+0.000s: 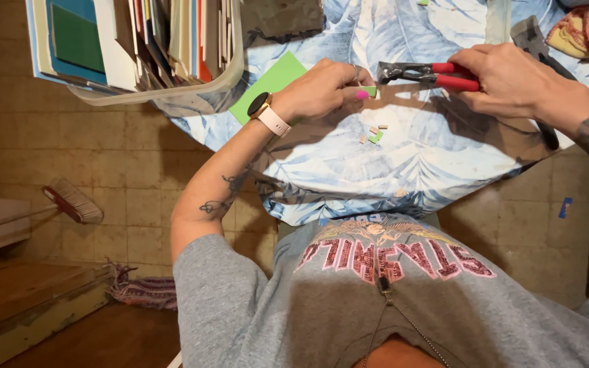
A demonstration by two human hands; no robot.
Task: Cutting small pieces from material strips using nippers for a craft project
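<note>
My left hand (318,88), with a pale watch on its wrist, pinches a small green tile piece (371,90) at its fingertips. My right hand (506,78) grips red-handled nippers (417,71), whose dark jaws point left and sit just above the green piece. Small green and tan fragments (375,134) lie on the blue leaf-patterned tablecloth (376,177) right below both hands. A flat green sheet (274,82) lies under my left wrist.
A clear plastic bin (172,95) packed with upright sheets and tiles stands at the table's left end. A dark tool (530,37) and a folded cloth (587,31) lie at the far right. A broom (73,201) rests on the tiled floor to the left.
</note>
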